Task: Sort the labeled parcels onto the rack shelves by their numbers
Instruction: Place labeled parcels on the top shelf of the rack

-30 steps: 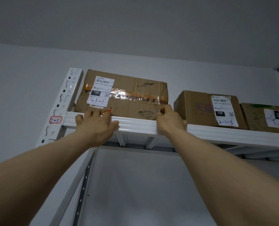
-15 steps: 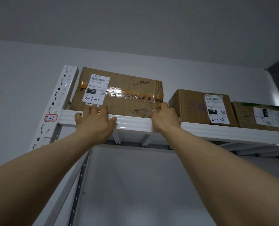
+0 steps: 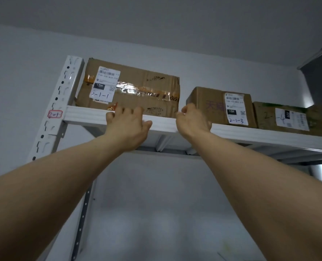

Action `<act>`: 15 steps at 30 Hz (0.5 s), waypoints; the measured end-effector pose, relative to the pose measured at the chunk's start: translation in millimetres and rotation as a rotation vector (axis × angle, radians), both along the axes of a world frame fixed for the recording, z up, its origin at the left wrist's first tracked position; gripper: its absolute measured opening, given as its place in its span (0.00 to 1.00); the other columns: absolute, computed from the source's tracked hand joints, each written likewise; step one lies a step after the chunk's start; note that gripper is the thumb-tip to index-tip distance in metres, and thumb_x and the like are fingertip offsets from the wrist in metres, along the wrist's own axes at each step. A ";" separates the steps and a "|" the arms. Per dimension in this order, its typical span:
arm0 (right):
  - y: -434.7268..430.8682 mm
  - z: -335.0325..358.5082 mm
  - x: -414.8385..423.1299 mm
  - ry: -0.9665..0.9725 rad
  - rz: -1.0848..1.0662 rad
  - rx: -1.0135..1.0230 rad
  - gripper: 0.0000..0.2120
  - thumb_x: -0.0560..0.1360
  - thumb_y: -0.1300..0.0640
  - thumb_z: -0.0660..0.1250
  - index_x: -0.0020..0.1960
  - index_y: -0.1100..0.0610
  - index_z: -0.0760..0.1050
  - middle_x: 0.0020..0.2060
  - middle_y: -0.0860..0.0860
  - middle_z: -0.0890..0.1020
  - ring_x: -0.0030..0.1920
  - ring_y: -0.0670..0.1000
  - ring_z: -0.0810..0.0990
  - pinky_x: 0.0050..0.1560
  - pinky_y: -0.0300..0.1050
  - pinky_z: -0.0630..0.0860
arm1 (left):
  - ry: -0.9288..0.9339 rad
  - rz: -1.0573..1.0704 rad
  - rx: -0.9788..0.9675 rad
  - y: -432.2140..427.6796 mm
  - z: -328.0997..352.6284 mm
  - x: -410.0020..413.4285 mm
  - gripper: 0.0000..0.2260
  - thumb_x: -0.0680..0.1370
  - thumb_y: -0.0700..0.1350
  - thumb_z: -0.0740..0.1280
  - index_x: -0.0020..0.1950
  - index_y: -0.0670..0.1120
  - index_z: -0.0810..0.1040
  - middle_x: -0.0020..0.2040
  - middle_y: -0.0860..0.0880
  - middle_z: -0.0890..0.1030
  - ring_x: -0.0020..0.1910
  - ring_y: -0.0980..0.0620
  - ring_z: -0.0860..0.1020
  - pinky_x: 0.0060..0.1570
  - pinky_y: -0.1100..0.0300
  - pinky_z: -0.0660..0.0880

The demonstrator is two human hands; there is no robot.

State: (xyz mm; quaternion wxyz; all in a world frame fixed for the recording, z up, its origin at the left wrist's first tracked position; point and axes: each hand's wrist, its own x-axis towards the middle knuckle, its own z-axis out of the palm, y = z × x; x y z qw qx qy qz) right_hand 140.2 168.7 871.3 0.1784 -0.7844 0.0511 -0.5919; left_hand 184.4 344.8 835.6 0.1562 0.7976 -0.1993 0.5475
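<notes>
The parcel marked 2-1-1 [image 3: 133,91] lies flat on the top shelf [image 3: 84,114] of the white rack, at its left end, just beside the slotted upright post [image 3: 62,102]. Its long axis runs left to right along the shelf edge, and its broad labelled face is turned toward the camera; a white shipping label [image 3: 104,84] with the handwritten number sits at the left of that face, and a strip of shiny tape [image 3: 147,92] crosses it lengthwise. Three parcels can be counted clearly on this shelf: this large one, a smaller box marked 2-1-3 [image 3: 209,104] to its right with a small gap between them, and a third box marked 2-?-4 [image 3: 265,117] close beside that one, its middle digit unreadable. At the far right edge something more shows, too cut off to tell. A red-outlined tag reading 2-1 [image 3: 55,114] is stuck on the post level with the shelf. Two bare hands reach up from below. The left hand [image 3: 128,127] rests over the shelf's front lip with its fingers [image 3: 127,111] spread and pressed against the lower front of the large parcel. The right hand [image 3: 191,122] is at the parcel's lower right corner, fingers curled loosely, thumb at the corner; a firm grip cannot be told. The shelf lip hides the parcel's bottom edge. Behind the rack stands a plain grey wall [image 3: 156,204].
</notes>
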 end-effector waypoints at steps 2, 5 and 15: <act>-6.8 -11.6 -8.1 0.014 0.019 -0.001 0.16 0.81 0.50 0.55 0.66 0.52 0.71 0.61 0.54 0.78 0.62 0.58 0.75 0.57 0.51 0.64 | -0.004 0.000 0.033 -14.3 -8.3 -10.8 0.23 0.82 0.59 0.52 0.72 0.49 0.64 0.69 0.42 0.71 0.69 0.40 0.64 0.65 0.42 0.60; -18.9 -26.2 -22.2 0.021 0.016 0.007 0.15 0.81 0.50 0.56 0.65 0.52 0.72 0.60 0.53 0.79 0.61 0.58 0.75 0.57 0.52 0.64 | -0.025 -0.032 0.081 -36.4 -17.1 -25.7 0.23 0.82 0.60 0.52 0.71 0.49 0.65 0.68 0.42 0.71 0.67 0.40 0.66 0.64 0.42 0.61; -111.3 -113.6 -69.8 0.168 -0.024 0.141 0.07 0.81 0.54 0.57 0.54 0.55 0.71 0.54 0.56 0.78 0.52 0.57 0.76 0.51 0.47 0.73 | 0.210 -0.338 0.264 -130.0 -79.1 -74.9 0.14 0.81 0.52 0.60 0.44 0.45 0.79 0.43 0.47 0.82 0.46 0.45 0.80 0.46 0.53 0.75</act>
